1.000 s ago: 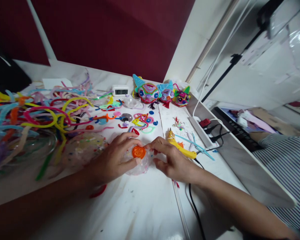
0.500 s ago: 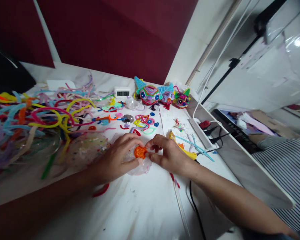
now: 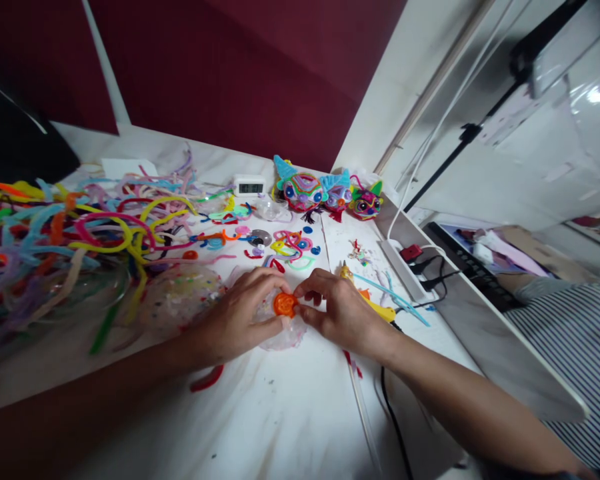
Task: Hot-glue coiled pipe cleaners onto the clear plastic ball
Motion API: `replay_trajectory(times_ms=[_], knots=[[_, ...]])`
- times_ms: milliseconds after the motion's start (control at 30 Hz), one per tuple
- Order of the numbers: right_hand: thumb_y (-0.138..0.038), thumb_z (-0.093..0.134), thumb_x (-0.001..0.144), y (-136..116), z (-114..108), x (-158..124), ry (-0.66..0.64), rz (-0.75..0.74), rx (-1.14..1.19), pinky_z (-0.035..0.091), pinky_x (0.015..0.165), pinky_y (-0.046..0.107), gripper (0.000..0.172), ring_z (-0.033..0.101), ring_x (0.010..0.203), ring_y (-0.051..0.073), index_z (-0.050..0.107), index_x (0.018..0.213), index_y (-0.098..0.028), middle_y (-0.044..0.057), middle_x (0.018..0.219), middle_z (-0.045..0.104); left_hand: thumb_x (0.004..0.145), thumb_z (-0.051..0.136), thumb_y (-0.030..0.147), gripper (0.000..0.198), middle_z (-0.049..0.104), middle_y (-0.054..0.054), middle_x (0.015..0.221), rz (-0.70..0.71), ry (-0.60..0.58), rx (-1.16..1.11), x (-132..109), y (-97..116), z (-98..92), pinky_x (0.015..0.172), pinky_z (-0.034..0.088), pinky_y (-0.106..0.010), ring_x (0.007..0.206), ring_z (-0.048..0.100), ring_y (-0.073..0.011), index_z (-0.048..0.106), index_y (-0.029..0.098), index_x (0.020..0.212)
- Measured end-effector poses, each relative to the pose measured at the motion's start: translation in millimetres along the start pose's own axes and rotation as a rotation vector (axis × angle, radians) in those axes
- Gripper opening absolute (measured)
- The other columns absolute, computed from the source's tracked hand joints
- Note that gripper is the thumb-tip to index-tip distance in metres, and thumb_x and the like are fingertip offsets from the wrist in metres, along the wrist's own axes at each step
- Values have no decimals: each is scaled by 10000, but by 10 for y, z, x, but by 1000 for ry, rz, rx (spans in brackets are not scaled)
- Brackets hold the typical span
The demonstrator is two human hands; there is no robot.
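Between my hands is an orange coil of pipe cleaner, wound into a small round disc. My left hand pinches its left edge, thumb below and fingers above. From the other side, my right hand grips its right edge with thumb and forefinger. Under the coil sits a clear plastic piece with coloured specks, partly covered by my hands. A yellow-handled glue gun lies just beyond my right hand, its nozzle pointing away. A larger speckled clear piece rests left of my left hand.
Loose pipe cleaners pile up on the left. Three colourful animal heads and a small digital clock stand at the back. A power strip with cables runs along the right-hand ledge. A person in a striped top is at the right.
The whole view has shifted slightly, with the scene now a little further right. Both hands keep their hold on the orange coil, with little other movement.
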State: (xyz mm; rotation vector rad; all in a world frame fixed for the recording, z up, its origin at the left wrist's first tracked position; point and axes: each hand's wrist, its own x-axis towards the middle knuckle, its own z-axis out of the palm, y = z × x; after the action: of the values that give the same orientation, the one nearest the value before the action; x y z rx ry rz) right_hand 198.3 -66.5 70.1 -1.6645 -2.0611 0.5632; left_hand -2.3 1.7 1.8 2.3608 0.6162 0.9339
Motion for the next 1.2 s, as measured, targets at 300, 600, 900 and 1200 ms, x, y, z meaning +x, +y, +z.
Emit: replay_trajectory(times_ms=[300, 600, 900, 1200], knots=[[-47, 711, 836, -55, 17, -2, 15, 27, -22, 485, 703, 301, 181, 631, 780, 166, 748, 997, -120, 63, 921, 689, 850, 617, 227, 262, 643, -63, 1249, -36, -11, -16, 4, 33, -5, 1013, 516, -404, 1188, 618, -273, 623, 229, 1112], [-43, 695, 839, -85, 73, -95, 46, 80, -14, 496, 716, 323, 211, 651, 816, 192, 746, 1030, -117, 69, 937, 682, 868, 603, 236, 217, 649, -60, 1225, -17, -5, -3, 2, 40, -2, 991, 511, -386, 1177, 614, -263, 620, 230, 1084], [-84, 592, 907, -81, 192, -225, 145, -85, -156, 535, 783, 387, 248, 637, 860, 248, 732, 1111, -102, 122, 985, 659, 964, 557, 237, 311, 664, -124, 1287, 149, 61, 260, -93, 119, 14, 1031, 508, -441, 1176, 633, -292, 642, 179, 1258], [-100, 512, 977, -99, 278, -306, 181, -223, -435, 491, 752, 431, 264, 595, 852, 289, 720, 1134, -60, 152, 964, 676, 1002, 550, 219, 224, 772, -121, 1153, 336, 172, 451, -99, 121, 36, 1151, 380, -566, 1206, 651, -332, 692, 128, 1149]])
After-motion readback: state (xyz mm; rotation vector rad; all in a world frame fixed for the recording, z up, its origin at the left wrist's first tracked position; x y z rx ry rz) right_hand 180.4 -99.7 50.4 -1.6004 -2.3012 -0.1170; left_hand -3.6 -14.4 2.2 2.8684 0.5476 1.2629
